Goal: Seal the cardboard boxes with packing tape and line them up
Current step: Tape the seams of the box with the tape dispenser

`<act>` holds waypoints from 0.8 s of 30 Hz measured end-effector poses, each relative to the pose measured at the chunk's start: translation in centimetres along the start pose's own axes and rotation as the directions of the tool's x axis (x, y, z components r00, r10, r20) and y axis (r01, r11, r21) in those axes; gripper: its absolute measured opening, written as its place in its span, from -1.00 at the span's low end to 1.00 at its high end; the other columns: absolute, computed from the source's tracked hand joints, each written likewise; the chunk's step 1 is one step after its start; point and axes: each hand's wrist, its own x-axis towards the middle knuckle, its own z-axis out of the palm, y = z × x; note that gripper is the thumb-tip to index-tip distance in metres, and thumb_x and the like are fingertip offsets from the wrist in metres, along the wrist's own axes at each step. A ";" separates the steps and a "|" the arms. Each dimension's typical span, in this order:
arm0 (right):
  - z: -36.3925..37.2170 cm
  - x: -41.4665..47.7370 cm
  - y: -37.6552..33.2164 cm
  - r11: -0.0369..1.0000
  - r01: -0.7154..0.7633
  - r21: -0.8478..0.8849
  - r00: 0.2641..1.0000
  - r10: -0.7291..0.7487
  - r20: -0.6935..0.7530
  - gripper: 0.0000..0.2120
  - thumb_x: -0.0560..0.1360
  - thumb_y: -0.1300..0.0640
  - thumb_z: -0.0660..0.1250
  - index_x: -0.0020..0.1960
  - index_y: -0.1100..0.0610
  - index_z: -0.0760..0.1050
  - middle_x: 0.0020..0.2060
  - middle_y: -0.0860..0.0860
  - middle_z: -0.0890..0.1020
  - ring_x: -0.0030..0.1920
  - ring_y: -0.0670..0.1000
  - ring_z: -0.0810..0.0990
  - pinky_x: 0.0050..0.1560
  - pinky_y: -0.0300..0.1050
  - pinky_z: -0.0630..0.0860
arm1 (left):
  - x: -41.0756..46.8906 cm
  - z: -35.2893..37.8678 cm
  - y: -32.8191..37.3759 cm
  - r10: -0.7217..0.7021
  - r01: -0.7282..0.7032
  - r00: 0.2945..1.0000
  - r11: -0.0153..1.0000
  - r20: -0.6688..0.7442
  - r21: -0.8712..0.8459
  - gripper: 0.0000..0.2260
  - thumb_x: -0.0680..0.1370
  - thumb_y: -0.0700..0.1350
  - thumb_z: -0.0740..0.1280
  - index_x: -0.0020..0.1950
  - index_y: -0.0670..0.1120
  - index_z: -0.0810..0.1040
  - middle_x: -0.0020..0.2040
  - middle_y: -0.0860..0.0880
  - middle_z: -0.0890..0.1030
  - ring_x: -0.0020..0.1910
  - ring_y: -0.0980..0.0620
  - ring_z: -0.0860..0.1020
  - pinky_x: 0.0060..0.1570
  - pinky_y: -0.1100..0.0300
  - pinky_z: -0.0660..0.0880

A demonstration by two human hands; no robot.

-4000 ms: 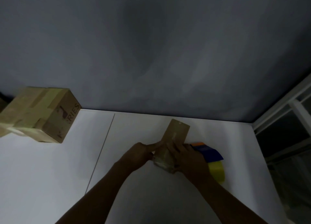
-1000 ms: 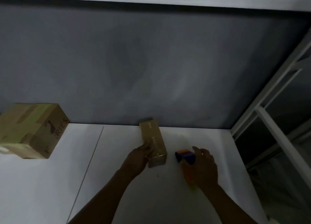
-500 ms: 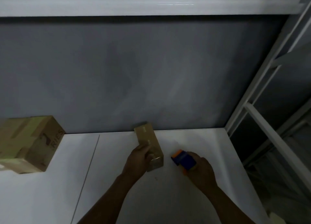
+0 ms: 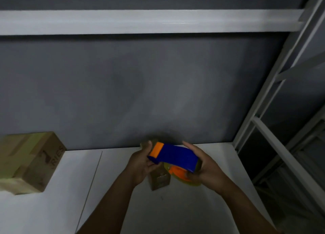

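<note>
Directions are given with 12 o'clock toward the wall and 6 o'clock toward the person.

1. Position of work. The small box [image 4: 160,180] lies flat on the table [image 4: 52,207], directly beneath both hands. Its long axis runs from 6 o'clock to 12 o'clock, leaning slightly toward 11. Only its near end and a little of its far end show; the middle is covered.

2. Right hand [image 4: 207,168]. It grips the rear of the tape dispenser [image 4: 175,156], fingers wrapped around the body and the tape roll [image 4: 186,181]. The dispenser is held above the box, not on it.

3. Left hand [image 4: 140,163]. It is curled around the orange front end of the dispenser, thumb on top, fingers underneath. Whether it also pinches a free tape end cannot be told.

4. Critical relation. The dispenser's long axis points from 4 o'clock to 10 o'clock, across the box's axis. The box is below the dispenser and slightly toward 6 o'clock. To tape along the seam, the dispenser probably needs turning to the 6–12 line before it is lowered.

5. Other stock. The large box [image 4: 29,161], with tape strips on it, stands at 9 o'clock, well apart.
</note>
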 end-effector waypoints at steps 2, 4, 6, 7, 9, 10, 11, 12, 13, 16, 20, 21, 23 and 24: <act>0.1 0.1 -0.4 1.000 0.005 -0.010 0.998 -0.004 0.057 -0.15 0.30 0.31 0.55 0.35 -0.24 0.20 0.26 -0.26 0.44 0.25 -0.27 0.44 0.08 -0.37 0.48 | -0.1 -0.4 0.1 0.013 -0.014 0.998 1.000 -0.063 -0.006 -0.63 0.58 0.02 0.27 0.20 -0.24 0.53 0.00 -0.20 0.67 -0.03 -0.09 0.64 -0.20 0.09 0.58; 0.1 0.3 -0.7 1.000 -0.019 -0.014 0.994 0.020 0.104 -0.09 0.28 0.25 0.57 0.37 -0.31 0.16 0.27 -0.28 0.43 0.24 -0.27 0.44 0.10 -0.32 0.51 | -0.1 -0.8 0.2 0.019 -0.023 0.996 0.999 -0.091 -0.039 -0.65 0.57 -0.01 0.29 0.19 -0.26 0.53 0.00 -0.20 0.67 -0.04 -0.09 0.64 -0.23 0.09 0.59; 0.2 0.3 -1.3 1.000 -0.025 -0.017 0.994 0.027 0.105 -0.10 0.23 0.14 0.60 0.36 -0.32 0.18 0.24 -0.30 0.45 0.21 -0.28 0.46 0.08 -0.27 0.53 | -0.4 -1.1 0.5 -0.001 -0.007 0.995 0.996 -0.096 -0.089 -0.70 0.58 -0.02 0.28 0.10 -0.25 0.56 -0.10 -0.18 0.68 -0.09 -0.08 0.64 -0.30 0.12 0.61; 0.2 0.3 -1.4 1.000 -0.027 -0.013 0.996 0.028 0.083 -0.13 0.20 0.10 0.60 0.35 -0.29 0.23 0.22 -0.28 0.48 0.19 -0.27 0.48 0.06 -0.25 0.55 | -0.7 -1.2 0.7 -0.017 0.006 0.996 0.992 -0.091 -0.125 -0.73 0.59 -0.04 0.27 0.04 -0.24 0.56 -0.16 -0.17 0.69 -0.12 -0.08 0.63 -0.33 0.14 0.62; 0.1 0.3 -1.6 1.000 -0.028 0.011 0.999 0.028 0.030 -0.21 0.19 0.09 0.60 0.33 -0.18 0.34 0.16 -0.20 0.55 0.15 -0.22 0.53 -0.01 -0.25 0.56 | -1.1 -1.1 1.1 -0.041 0.030 0.996 0.991 -0.078 -0.131 -0.81 0.59 -0.14 0.29 0.03 -0.26 0.57 -0.20 -0.18 0.68 -0.16 -0.07 0.63 -0.35 0.17 0.62; -0.1 0.4 -1.6 1.000 -0.024 0.001 1.000 0.024 0.015 -0.26 0.21 0.11 0.60 0.31 -0.14 0.37 0.13 -0.19 0.57 0.12 -0.21 0.55 -0.04 -0.27 0.56 | -1.2 -1.1 1.3 -0.040 0.032 0.996 0.995 -0.079 -0.095 -0.85 0.57 -0.20 0.32 0.05 -0.27 0.57 -0.18 -0.19 0.68 -0.17 -0.07 0.64 -0.35 0.16 0.61; -0.1 0.4 -1.7 0.999 -0.019 -0.034 1.000 0.020 0.006 -0.30 0.23 0.13 0.60 0.28 -0.13 0.39 0.09 -0.18 0.59 0.10 -0.21 0.55 -0.06 -0.30 0.55 | -1.3 -1.2 1.4 -0.024 0.019 0.996 0.998 -0.089 -0.054 -0.86 0.55 -0.24 0.34 0.07 -0.26 0.57 -0.15 -0.19 0.68 -0.17 -0.07 0.64 -0.32 0.15 0.61; -0.2 0.5 -1.8 0.996 -0.017 -0.084 1.000 0.017 0.005 -0.34 0.25 0.15 0.60 0.24 -0.13 0.41 0.06 -0.19 0.60 0.08 -0.21 0.56 -0.08 -0.34 0.54 | -1.2 -1.4 1.5 0.003 -0.005 0.994 1.000 -0.112 -0.019 -0.85 0.53 -0.26 0.35 0.08 -0.25 0.57 -0.11 -0.20 0.67 -0.16 -0.07 0.64 -0.28 0.13 0.60; -0.1 0.6 -1.8 0.992 -0.018 -0.128 1.000 0.020 0.010 -0.37 0.25 0.15 0.60 0.21 -0.14 0.42 0.04 -0.20 0.60 0.07 -0.23 0.56 -0.10 -0.36 0.53 | -1.1 -1.5 1.5 0.038 -0.037 0.989 0.999 -0.146 0.007 -0.85 0.52 -0.27 0.37 0.07 -0.24 0.58 -0.08 -0.21 0.67 -0.14 -0.09 0.64 -0.25 0.11 0.59; 0.3 0.7 -1.7 0.982 -0.024 -0.189 1.000 0.027 0.016 -0.44 0.26 0.11 0.60 0.13 -0.15 0.42 -0.02 -0.21 0.61 0.00 -0.28 0.56 -0.15 -0.39 0.51 | -0.9 -1.6 1.5 0.122 -0.114 0.964 0.992 -0.235 0.046 -0.86 0.47 -0.27 0.43 0.02 -0.22 0.61 -0.05 -0.22 0.67 -0.09 -0.12 0.65 -0.20 0.08 0.61; 0.3 0.9 -1.6 0.969 -0.015 -0.246 1.000 0.017 0.006 -0.48 0.25 0.09 0.60 0.07 -0.17 0.42 -0.08 -0.22 0.61 -0.06 -0.29 0.57 -0.19 -0.41 0.50 | -0.8 -1.5 0.9 0.170 -0.161 0.933 0.985 -0.317 0.054 -0.88 0.45 -0.27 0.46 -0.03 -0.21 0.63 -0.06 -0.22 0.66 -0.06 -0.15 0.64 -0.08 -0.01 0.61; 0.3 1.0 -1.6 0.967 -0.013 -0.254 1.000 0.016 0.009 -0.48 0.25 0.08 0.61 0.07 -0.17 0.42 -0.07 -0.21 0.61 -0.06 -0.30 0.57 -0.19 -0.41 0.50 | -0.7 -1.5 0.8 0.175 -0.168 0.928 0.985 -0.329 0.047 -0.90 0.45 -0.27 0.46 -0.05 -0.20 0.63 -0.06 -0.22 0.66 -0.06 -0.16 0.64 -0.06 -0.02 0.61; 0.3 1.0 -1.7 0.966 -0.018 -0.257 1.000 0.022 0.014 -0.47 0.24 0.05 0.61 0.08 -0.17 0.42 -0.06 -0.21 0.61 -0.04 -0.30 0.56 -0.18 -0.41 0.51 | -0.7 -1.5 0.7 0.174 -0.172 0.920 0.984 -0.351 0.039 -0.93 0.45 -0.28 0.46 -0.10 -0.19 0.63 -0.08 -0.23 0.66 -0.07 -0.16 0.64 -0.07 -0.02 0.60; 0.3 1.1 -1.7 0.966 -0.018 -0.259 1.000 0.023 0.019 -0.47 0.24 0.05 0.61 0.08 -0.18 0.41 -0.06 -0.21 0.61 -0.03 -0.30 0.56 -0.18 -0.41 0.51 | -0.6 -1.5 0.6 0.171 -0.169 0.917 0.985 -0.361 0.037 -0.93 0.44 -0.29 0.46 -0.11 -0.19 0.62 -0.09 -0.23 0.65 -0.08 -0.16 0.63 -0.09 -0.01 0.60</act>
